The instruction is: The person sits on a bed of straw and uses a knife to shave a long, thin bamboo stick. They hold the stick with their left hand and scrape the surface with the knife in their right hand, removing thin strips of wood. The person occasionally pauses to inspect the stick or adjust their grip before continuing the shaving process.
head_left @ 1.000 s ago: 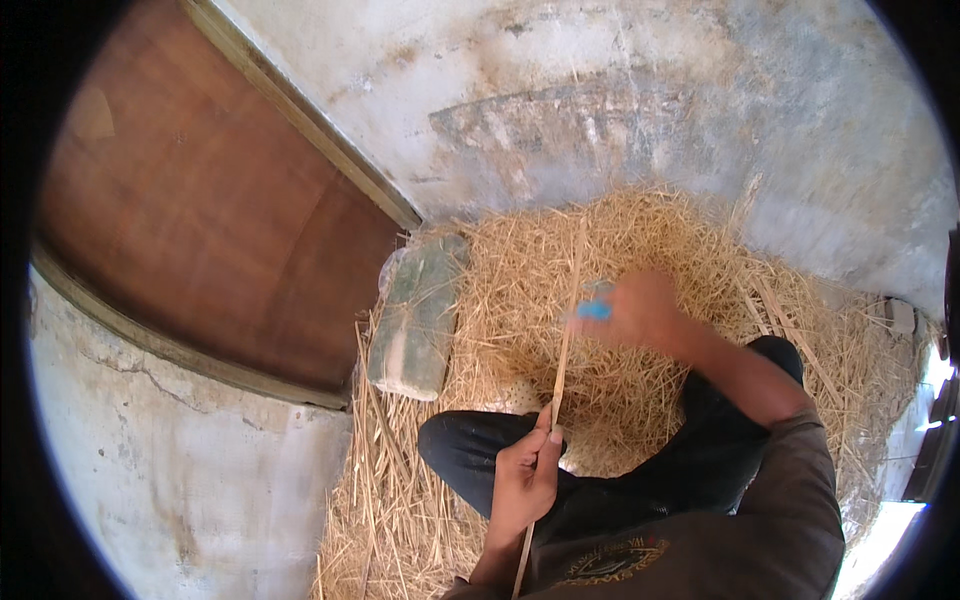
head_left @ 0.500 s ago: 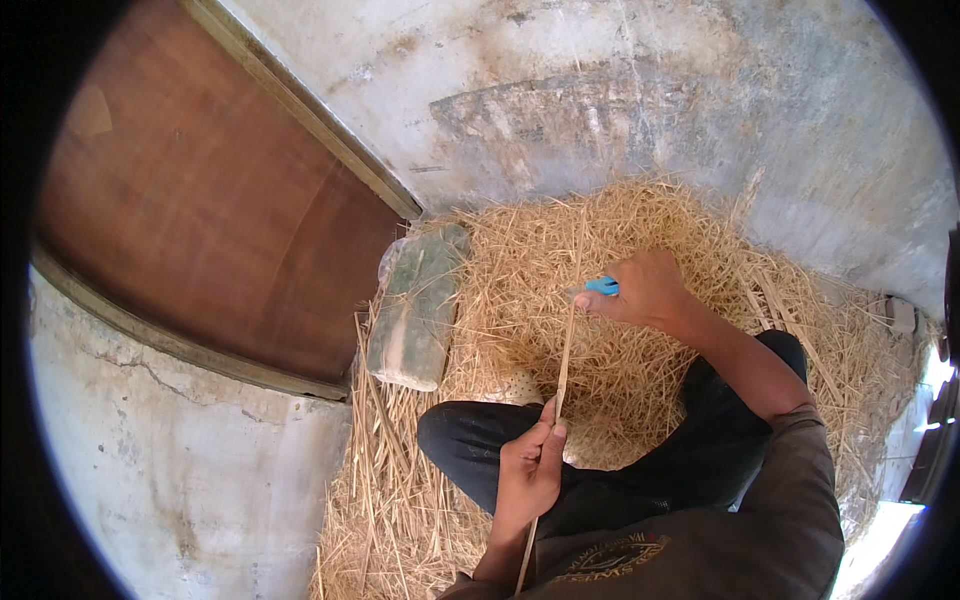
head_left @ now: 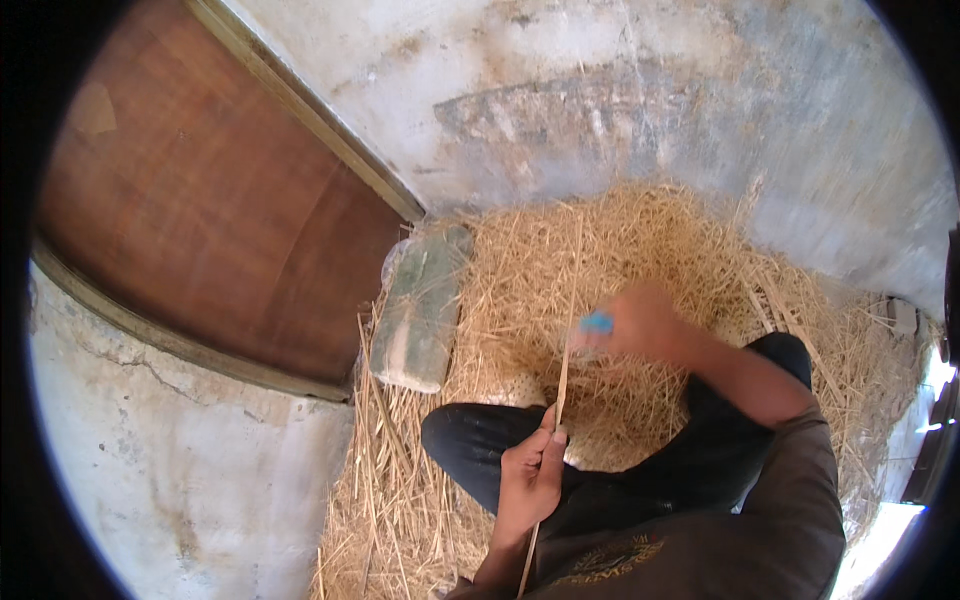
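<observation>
A long, thin bamboo strip (head_left: 563,385) runs from near my lap up across the pile of shavings. My left hand (head_left: 533,474) is closed around its lower part, thumb laid along it, close to my bent left knee. In my right hand (head_left: 646,322), smeared by motion, is a small blue-handled knife (head_left: 597,322). It is beside the strip, well above my left hand. The blade is too blurred to make out, and I cannot tell whether it touches the strip.
Pale shavings (head_left: 520,260) heap in front of me and under my legs. Longer loose strips (head_left: 385,480) lie at the left. A greenish oblong block (head_left: 425,310) lies beside a brown door panel (head_left: 220,190). A stained wall (head_left: 600,100) rises behind the heap.
My right hand has come down along the strip, toward me, with the blue-handled knife. My left hand keeps its grip in nearly the same place.
</observation>
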`<state>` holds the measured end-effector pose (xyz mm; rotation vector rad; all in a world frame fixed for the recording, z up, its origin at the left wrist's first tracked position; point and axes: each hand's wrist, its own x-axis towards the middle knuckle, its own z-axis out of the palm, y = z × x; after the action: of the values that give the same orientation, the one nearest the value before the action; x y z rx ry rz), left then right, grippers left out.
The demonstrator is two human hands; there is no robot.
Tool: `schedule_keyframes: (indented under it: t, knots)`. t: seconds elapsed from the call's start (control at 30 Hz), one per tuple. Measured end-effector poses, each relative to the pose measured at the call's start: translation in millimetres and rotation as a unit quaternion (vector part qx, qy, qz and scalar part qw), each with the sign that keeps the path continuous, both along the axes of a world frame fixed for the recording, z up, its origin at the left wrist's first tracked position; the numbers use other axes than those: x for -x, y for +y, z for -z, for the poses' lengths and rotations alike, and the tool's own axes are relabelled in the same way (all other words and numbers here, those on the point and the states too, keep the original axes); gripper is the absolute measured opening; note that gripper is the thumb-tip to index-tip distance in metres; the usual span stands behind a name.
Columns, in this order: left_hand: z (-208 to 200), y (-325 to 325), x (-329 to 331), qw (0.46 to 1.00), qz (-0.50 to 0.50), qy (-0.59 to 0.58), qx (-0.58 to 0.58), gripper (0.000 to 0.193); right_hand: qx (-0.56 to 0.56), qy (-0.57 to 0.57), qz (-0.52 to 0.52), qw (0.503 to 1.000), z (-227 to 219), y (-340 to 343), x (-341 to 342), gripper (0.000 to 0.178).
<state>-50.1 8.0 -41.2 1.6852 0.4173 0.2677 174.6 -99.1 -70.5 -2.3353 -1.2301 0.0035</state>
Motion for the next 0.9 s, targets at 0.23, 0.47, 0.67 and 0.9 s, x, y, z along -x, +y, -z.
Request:
schedule_keyframes:
  t: [0.23,0.47,0.67,0.9]
  knots:
    - [2.2,0.2,4.2,1.0,0.003,0.009,0.018,0.035,0.0,-0.048,0.014,0.999,0.0,-0.1,-6.4,0.08]
    - [-3.0,-1.9,17.2,0.996,0.029,0.046,0.063,0.034,0.02,-0.073,0.202,0.976,8.6,-16.8,-113.8,0.077]
    - [-15.5,-0.6,9.3,0.982,-0.039,0.05,0.178,0.035,-0.029,0.042,0.281,0.958,-6.8,-33.1,-135.6,0.072]
    - [-5.6,-0.2,-14.4,0.959,-0.019,-0.004,0.283,0.039,0.001,0.016,-0.038,0.999,-17.6,-7.2,11.3,0.08]
